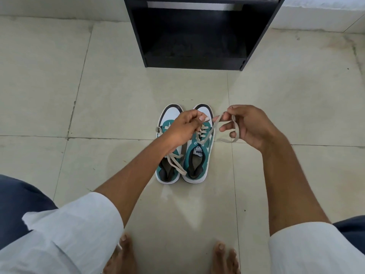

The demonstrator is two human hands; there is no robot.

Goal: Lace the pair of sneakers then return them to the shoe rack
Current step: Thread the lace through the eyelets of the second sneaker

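Sneakers: two low-top shoes in teal and white with black toe trim and white soles, standing side by side on the pale tiled floor [276, 107] at the centre of the frame, toes pointing toward the top. The left-hand sneaker [167, 169] has a loose cream lace lying across its opening. The right-hand sneaker [197, 165] shows a branded tongue label and cream lacing crossed through its upper eyelets. One flat cream shoelace [212, 128] rises from the right-hand sneaker to both hands. The left hand [183, 127], at centre frame above the shoes, is closed with thumb and fingers pinching one lace end. The right hand [248, 127], right of centre, pinches the other stretch of lace between thumb and forefinger, with a loop hanging around its lower fingers. One black open-fronted shoe rack [256, 36] stands at top centre, well apart from the shoes. Two bare feet [124, 256] show at the bottom edge.
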